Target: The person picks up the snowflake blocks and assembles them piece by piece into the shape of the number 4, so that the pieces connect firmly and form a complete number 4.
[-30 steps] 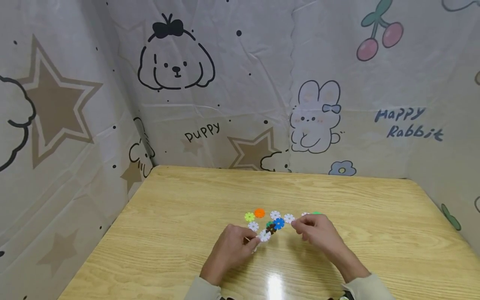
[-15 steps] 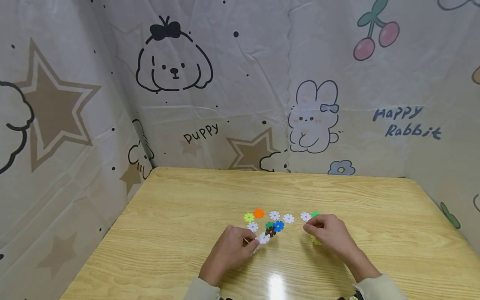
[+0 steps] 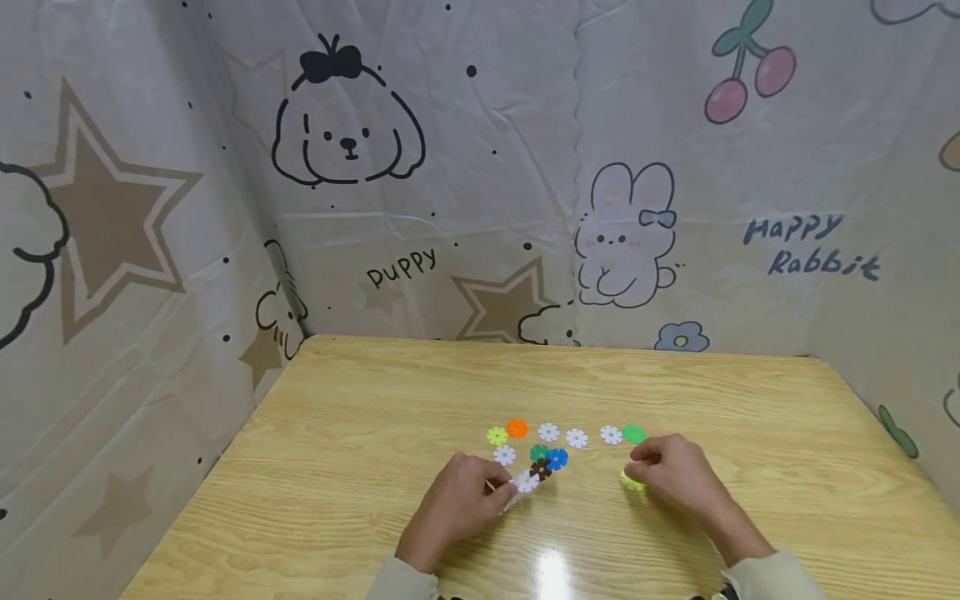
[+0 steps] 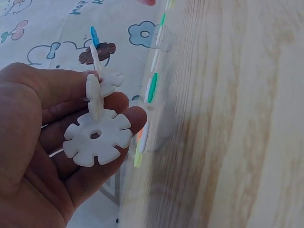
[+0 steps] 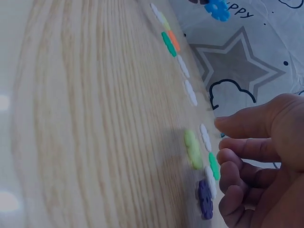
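My left hand (image 3: 459,504) pinches a chain of slotted plastic snowflake discs between thumb and fingers, raised over the table. Several white discs (image 4: 97,137) make up its near part, joined edge to edge at angles. Farther along sit a brown disc (image 3: 541,470) and, at the tip, a blue disc (image 3: 557,459). My right hand (image 3: 681,477) hovers over the table at the right, fingers loosely bent, thumb apart from the index finger and nothing between them. Just by its fingertips lies a yellow-green disc (image 5: 192,149), partly covered by the hand in the head view.
Loose discs lie on the wooden table (image 3: 360,400) beyond the hands: an orange disc (image 3: 517,428), a light green disc (image 3: 633,433), a dark green disc (image 3: 539,452) and several white ones. A purple disc (image 5: 205,199) lies near the right hand. Printed cloth hangs behind.
My right hand has moved rightward and slightly nearer, from beside the white discs to the yellow-green one. The left hand stays put; the far end of its chain has dipped a little.
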`<state>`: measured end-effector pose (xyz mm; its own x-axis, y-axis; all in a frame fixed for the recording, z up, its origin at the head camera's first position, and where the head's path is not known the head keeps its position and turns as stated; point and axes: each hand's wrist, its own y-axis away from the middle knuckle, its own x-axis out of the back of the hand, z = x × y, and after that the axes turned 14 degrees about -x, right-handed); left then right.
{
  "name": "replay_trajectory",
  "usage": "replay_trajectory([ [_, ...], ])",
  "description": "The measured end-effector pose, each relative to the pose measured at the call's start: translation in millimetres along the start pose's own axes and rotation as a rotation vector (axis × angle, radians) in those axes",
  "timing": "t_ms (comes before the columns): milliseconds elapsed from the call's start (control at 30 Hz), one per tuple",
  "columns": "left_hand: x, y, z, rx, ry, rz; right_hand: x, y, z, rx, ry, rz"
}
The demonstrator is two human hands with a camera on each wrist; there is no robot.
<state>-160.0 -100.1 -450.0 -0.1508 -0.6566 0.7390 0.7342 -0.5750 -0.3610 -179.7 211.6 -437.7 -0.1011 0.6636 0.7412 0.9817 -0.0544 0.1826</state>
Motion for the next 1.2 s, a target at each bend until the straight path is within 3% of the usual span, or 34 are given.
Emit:
replay_trajectory([
  [267,2.1,1.5,-0.1,0.020,0.001,-0.012,-3.7,-3.2,7.2,0.055,0.064,0.001],
  [867,3.9,3.8,-0.5,0.012,-0.023,0.002,-5.8,-3.2,4.8,0.019,0.115,-0.009],
  [1200,5.9,5.3,-0.3,0.028,0.017,-0.004,-5.4,-4.3,4.4,0.003,0.112,-0.011],
])
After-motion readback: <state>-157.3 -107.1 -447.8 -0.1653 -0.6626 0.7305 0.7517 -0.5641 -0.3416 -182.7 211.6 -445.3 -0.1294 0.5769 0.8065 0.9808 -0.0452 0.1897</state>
